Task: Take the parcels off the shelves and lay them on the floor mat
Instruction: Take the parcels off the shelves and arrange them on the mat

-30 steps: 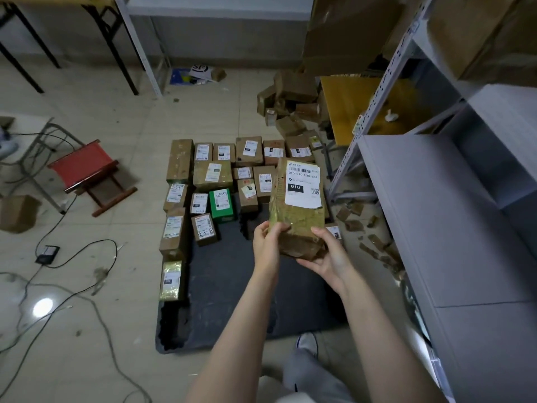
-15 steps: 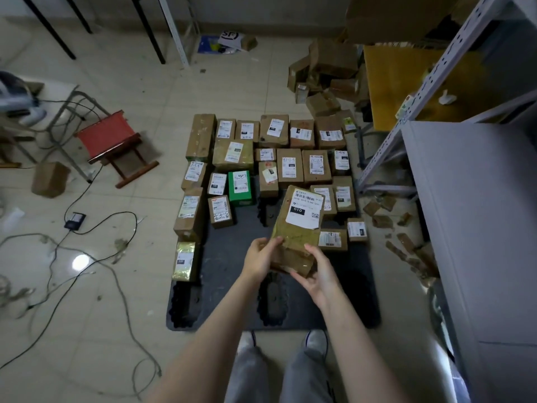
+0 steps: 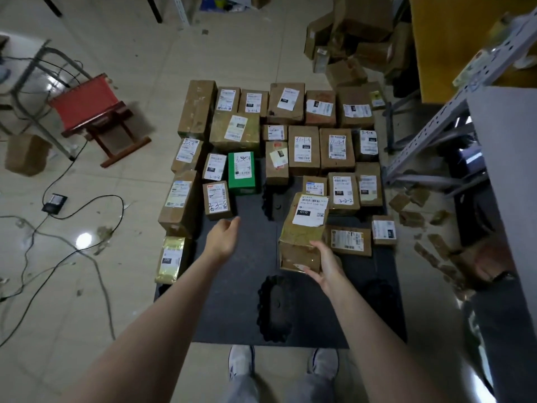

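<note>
A long brown parcel [image 3: 302, 237] with a white "010" label lies low over the dark floor mat [image 3: 241, 289], tilted slightly. My right hand [image 3: 325, 269] grips its near end, thumb on top and fingers under the edge. My left hand [image 3: 223, 237] hovers to the left of the parcel, fingers relaxed, holding nothing, just in front of a small labelled box [image 3: 216, 199]. Several labelled parcels, among them a green box [image 3: 241, 173], lie in rows across the far part of the mat. The grey metal shelf [image 3: 508, 175] stands at the right.
A red stool [image 3: 90, 103] and a loose box [image 3: 27, 154] sit at the left, with cables and a black adapter [image 3: 53, 199] on the tiles. A heap of boxes [image 3: 348, 39] is behind the mat. Cardboard scraps [image 3: 421, 219] lie beside the shelf. My shoes [image 3: 241, 365] touch the mat's near edge.
The parcel has come down from chest height to the mat. My left hand has let go of it and moved left. The view has tilted down.
</note>
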